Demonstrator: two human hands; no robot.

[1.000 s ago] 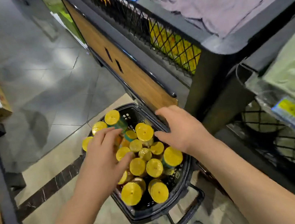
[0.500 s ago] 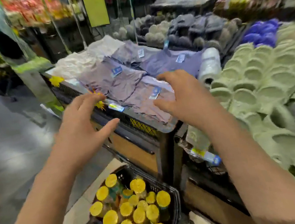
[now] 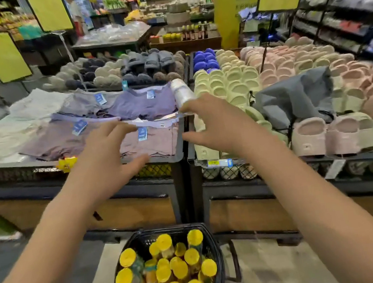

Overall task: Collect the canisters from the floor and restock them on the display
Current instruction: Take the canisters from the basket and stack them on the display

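Retail shop floor, as my head camera shows it. Display tables (image 3: pixel 176 160): folded garments (image 3: pixel 142 104) with blue hang tags at 11 o'clock, rows of green and pink slippers (image 3: pixel 232 82) at 1 o'clock. Yellow sign boards (image 3: pixel 2 57) on poles, 10 and 2 o'clock. Price label strip (image 3: pixel 217 163) under slippers. Stocked wall shelving (image 3: pixel 353 5) at 3 o'clock; bottles (image 3: pixel 191 32) on far shelf at 12. Shopping basket (image 3: pixel 218 252) of yellow-lidded canisters (image 3: pixel 171 277) on floor, 6 o'clock.
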